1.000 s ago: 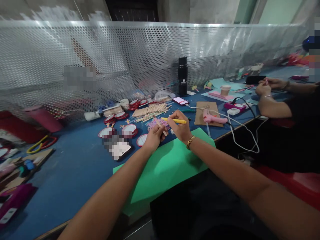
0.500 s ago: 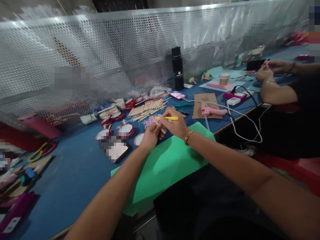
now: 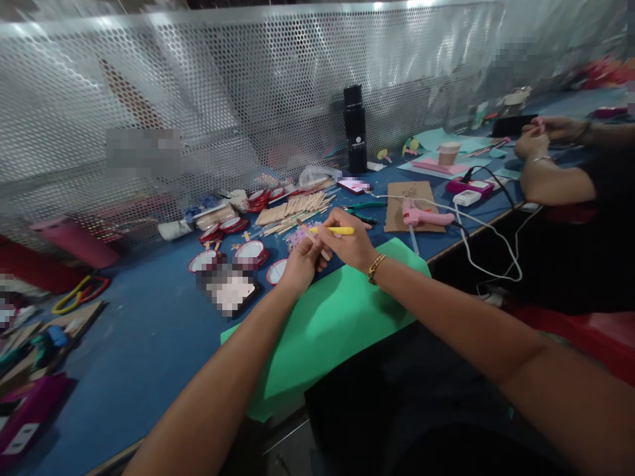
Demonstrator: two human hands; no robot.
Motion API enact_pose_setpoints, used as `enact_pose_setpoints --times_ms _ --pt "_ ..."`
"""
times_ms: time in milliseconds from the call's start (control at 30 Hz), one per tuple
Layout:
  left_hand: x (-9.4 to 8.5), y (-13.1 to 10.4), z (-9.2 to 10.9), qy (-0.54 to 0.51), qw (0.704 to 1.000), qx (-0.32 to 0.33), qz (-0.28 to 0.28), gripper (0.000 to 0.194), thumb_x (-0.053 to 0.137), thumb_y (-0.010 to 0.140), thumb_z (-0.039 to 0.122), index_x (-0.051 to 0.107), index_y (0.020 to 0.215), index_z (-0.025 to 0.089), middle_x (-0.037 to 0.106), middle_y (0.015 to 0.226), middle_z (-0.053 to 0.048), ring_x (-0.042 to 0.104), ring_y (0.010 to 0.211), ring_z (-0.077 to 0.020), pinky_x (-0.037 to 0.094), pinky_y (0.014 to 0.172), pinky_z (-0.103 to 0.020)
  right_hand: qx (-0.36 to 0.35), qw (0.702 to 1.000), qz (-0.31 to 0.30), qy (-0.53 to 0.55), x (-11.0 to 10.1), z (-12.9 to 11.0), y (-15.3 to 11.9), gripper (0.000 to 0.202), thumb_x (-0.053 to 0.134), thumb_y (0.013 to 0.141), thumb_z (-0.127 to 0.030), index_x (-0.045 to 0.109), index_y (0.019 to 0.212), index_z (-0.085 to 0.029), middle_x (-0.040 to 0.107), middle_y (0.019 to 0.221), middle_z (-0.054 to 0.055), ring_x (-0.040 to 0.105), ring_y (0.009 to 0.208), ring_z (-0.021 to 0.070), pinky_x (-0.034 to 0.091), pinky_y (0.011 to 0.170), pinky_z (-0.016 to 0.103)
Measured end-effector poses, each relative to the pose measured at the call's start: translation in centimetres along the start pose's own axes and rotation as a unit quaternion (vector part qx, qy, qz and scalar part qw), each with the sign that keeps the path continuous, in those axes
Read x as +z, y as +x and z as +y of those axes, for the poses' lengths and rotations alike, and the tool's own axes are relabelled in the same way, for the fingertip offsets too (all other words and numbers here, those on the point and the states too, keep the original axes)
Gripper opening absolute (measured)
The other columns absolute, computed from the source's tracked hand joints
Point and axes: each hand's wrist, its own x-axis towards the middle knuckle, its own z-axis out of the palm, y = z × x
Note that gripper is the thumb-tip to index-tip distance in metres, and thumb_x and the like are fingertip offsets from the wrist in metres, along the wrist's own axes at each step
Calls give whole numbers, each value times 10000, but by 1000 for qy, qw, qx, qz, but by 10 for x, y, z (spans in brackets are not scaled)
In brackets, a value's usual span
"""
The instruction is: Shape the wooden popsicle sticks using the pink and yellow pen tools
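My left hand (image 3: 301, 266) is closed around a flat wooden craft stick (image 3: 325, 254), which slants up between the fingers. A yellow pen (image 3: 340, 231) is pinched in my right hand (image 3: 350, 241), its tip hidden or too small to make out near the stick. The two hands meet above the near side of the blue table. Beneath my wrists lies a green sheet (image 3: 332, 324). Just beyond my left hand is a pile of small pink and purple bits (image 3: 297, 237), partly covered by the fingers.
Behind the hands lie several loose wooden sticks (image 3: 302, 208). Round red-rimmed pieces (image 3: 251, 252) and a phone (image 3: 233, 294) are to the left. A pink glue gun (image 3: 429, 217) rests on cardboard (image 3: 397, 198), its white cable (image 3: 489, 231) looping rightward. A black flask (image 3: 355, 132) stands behind; another person's hands (image 3: 536, 142) work at right.
The hands keep their hold on the pen and the stick, with only a slight shift of the fingers. The view has tilted a little.
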Motion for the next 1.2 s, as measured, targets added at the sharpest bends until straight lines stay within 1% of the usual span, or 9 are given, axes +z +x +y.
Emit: enact_pose_setpoints --times_ms 167,300,500,700,800,1000,1100,1200 --pt "1 0 0 -7 1000 2 4 310 636 839 456 587 725 172 569 566 34 457 431 -71 324 397 -183 -1 1000 16 -5 -2 3 2 177 572 826 -218 472 680 -232 550 664 -20 525 643 160 408 646 307" --pt "1 0 0 -10 1000 2 6 340 645 829 481 562 695 180 541 529 41 445 422 -75 322 395 -186 -4 1000 0 5 -1 -1 0 181 591 832 -243 483 686 -232 566 651 -29 526 626 148 417 623 291" --pt "2 -1 2 -8 1000 2 8 345 670 816 477 550 674 186 537 519 41 448 426 -77 328 401 -187 -5 1000 -16 11 0 -5 -1 196 599 840 -261 484 684 -230 572 654 -33 526 598 137 417 593 281" --pt "2 0 2 -7 1000 2 8 318 640 843 462 577 711 180 556 555 35 456 435 -77 329 397 -187 1 1000 7 -9 -2 0 2 188 587 815 -208 467 674 -234 566 647 -30 519 631 150 419 640 296" --pt "2 0 1 -7 1000 2 8 314 631 852 453 584 714 174 558 562 33 451 433 -74 324 395 -186 0 1000 14 -6 -3 0 2 188 576 829 -225 469 675 -233 571 660 -26 523 637 149 422 639 294" --pt "2 -1 2 -8 1000 -1 10 315 641 849 448 546 697 189 537 531 44 440 423 -75 325 397 -182 -7 1000 -9 7 -1 -5 -1 202 596 843 -278 493 677 -229 574 644 -32 529 614 143 418 602 283" --pt "2 0 0 -8 1000 -3 12 318 645 848 452 546 695 191 538 533 46 443 423 -74 323 397 -182 0 1000 -18 10 -1 -5 -1 199 600 840 -274 489 680 -228 574 645 -39 514 588 134 411 588 281" --pt "1 1 -1 -11 1000 -1 13 303 638 855 442 561 711 187 552 559 44 450 431 -70 322 398 -182 4 1000 -11 5 -1 -2 1 195 606 828 -253 485 678 -229 570 641 -38 519 601 140 414 605 286"
